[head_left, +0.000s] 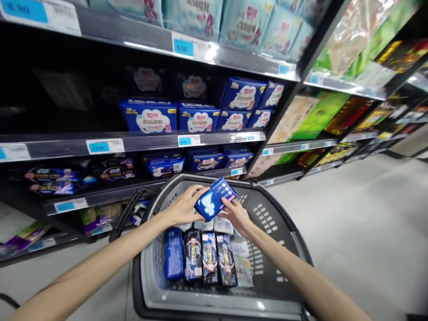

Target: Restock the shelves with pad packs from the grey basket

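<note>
A blue package (214, 199) with a white design is held tilted above a grey basket (197, 302). My left hand (187, 204) grips its left side, fingers along the top edge and thumb below. On its lower right side, my right hand (236, 215) holds it between thumb and fingers. Inside the basket, under my hands, a plain blue pack (174, 254) stands in a row beside several dark packs (210, 258). Paler packs (243, 267) lie at the right of the row and behind it, partly hidden by my hands.
Shelves (140, 145) with price tags rise in front of the basket, holding blue packs (152, 117) and, higher up, light blue packs (247, 24). Green and brown packages (319, 113) fill shelves at the right. The black basket handle (125, 214) juts out left. Pale floor (354, 214) extends to the right.
</note>
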`<act>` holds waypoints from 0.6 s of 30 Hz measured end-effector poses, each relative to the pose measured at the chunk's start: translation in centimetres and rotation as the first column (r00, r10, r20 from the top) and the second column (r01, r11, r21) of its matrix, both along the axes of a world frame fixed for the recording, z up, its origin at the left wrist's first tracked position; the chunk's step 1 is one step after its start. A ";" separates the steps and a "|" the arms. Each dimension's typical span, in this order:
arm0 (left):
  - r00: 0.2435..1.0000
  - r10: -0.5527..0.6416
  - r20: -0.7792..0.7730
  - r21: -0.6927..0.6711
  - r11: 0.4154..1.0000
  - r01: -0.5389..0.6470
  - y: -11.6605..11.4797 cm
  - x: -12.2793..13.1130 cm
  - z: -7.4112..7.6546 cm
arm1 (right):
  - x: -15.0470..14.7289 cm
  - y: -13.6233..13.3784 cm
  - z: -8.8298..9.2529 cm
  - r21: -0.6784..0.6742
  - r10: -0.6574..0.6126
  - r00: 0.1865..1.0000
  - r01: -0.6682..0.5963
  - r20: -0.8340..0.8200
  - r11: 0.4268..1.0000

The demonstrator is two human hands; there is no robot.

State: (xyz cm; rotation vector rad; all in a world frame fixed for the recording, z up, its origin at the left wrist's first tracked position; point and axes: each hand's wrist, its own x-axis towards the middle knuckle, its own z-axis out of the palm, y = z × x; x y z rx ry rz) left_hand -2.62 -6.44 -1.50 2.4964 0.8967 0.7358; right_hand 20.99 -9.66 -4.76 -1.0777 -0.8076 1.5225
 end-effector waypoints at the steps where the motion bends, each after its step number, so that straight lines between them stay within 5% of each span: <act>1: 1.000 -0.009 -0.003 0.018 1.000 0.009 0.0 0.0 0.0 | 0.0 0.0 -0.1 0.000 -0.002 1.000 0.002 0.005 1.000; 9: 0.997 -0.077 0.016 0.120 0.990 0.075 0.3 -0.2 -0.3 | -0.2 -0.1 0.6 -0.042 0.005 0.995 -0.009 -0.095 0.999; 14: 0.992 -0.126 0.010 0.275 0.954 0.118 0.0 -0.3 0.3 | 0.2 -0.3 1.4 -0.021 0.164 0.979 -0.167 -0.120 0.986; 18: 0.978 -0.004 0.208 0.167 0.986 -0.031 -0.3 0.0 1.1 | 0.9 -0.2 2.0 0.083 0.256 0.967 -0.254 -0.009 0.964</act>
